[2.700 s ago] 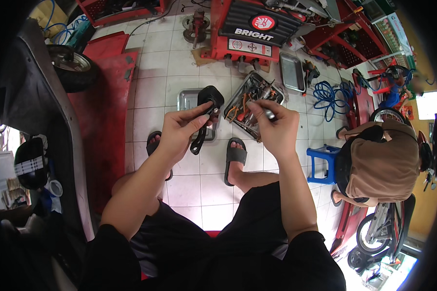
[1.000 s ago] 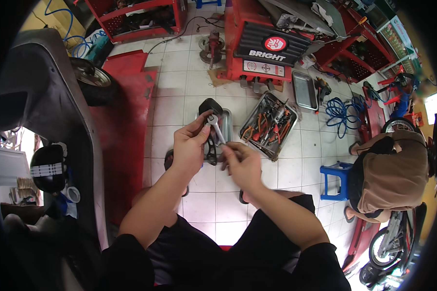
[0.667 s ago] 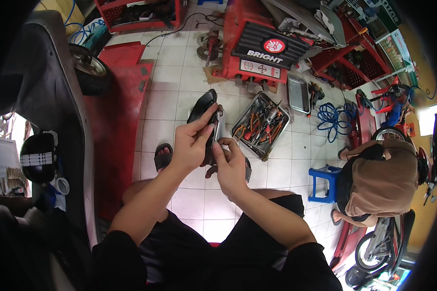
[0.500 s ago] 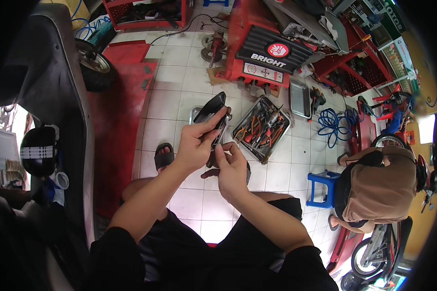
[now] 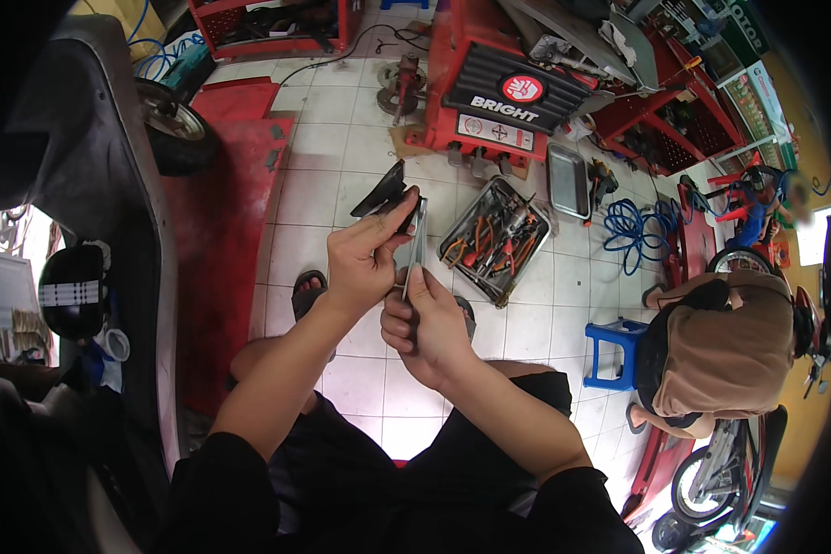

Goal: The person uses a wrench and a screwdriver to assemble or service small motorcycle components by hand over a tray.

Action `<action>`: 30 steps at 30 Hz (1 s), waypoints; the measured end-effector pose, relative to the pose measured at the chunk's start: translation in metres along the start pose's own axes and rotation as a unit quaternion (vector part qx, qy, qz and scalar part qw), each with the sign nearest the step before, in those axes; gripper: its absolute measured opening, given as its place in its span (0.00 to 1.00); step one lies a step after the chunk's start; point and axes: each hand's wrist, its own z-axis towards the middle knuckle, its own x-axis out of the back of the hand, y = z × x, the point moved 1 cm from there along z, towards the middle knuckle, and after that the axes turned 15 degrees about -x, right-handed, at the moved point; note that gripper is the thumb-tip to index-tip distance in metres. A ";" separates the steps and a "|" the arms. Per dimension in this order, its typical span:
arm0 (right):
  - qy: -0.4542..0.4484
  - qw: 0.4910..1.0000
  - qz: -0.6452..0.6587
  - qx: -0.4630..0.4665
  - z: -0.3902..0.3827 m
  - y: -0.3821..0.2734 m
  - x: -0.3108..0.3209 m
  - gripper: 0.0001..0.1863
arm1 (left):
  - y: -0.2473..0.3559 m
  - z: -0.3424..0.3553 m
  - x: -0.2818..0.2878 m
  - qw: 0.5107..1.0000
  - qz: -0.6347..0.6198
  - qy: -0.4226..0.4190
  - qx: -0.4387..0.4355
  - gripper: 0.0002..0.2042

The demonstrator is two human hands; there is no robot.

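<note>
My left hand (image 5: 360, 260) is closed around a black part (image 5: 379, 191) whose dark, angled end sticks out past the fingers. A thin, flat silver-edged piece (image 5: 419, 238) runs down from it toward my other hand; I cannot tell whether the two are joined. Below and to the right, my right hand (image 5: 431, 325) pinches the lower end of this silver-edged piece between thumb and curled fingers. Just right of my hands, a metal tray (image 5: 472, 279) on the floor holds pliers and other hand tools (image 5: 503, 238).
A red machine with pedals (image 5: 494, 102) stands ahead. Beyond the tools lie a second metal tray (image 5: 569, 183), a drill (image 5: 602, 181) and a coiled blue hose (image 5: 633, 235). At right, another person (image 5: 725, 355) bends near a blue stool (image 5: 612, 358). A red platform (image 5: 223, 240) lies left.
The black part has tilted and shifted slightly left and down. My right hand has moved down a little, its fingers now curled more tightly, and the thin piece shows edge-on.
</note>
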 end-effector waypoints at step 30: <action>0.225 0.509 -0.676 0.482 -0.021 -0.089 0.058 0.04 | 0.003 -0.010 0.016 0.793 -0.369 0.015 0.483 0.13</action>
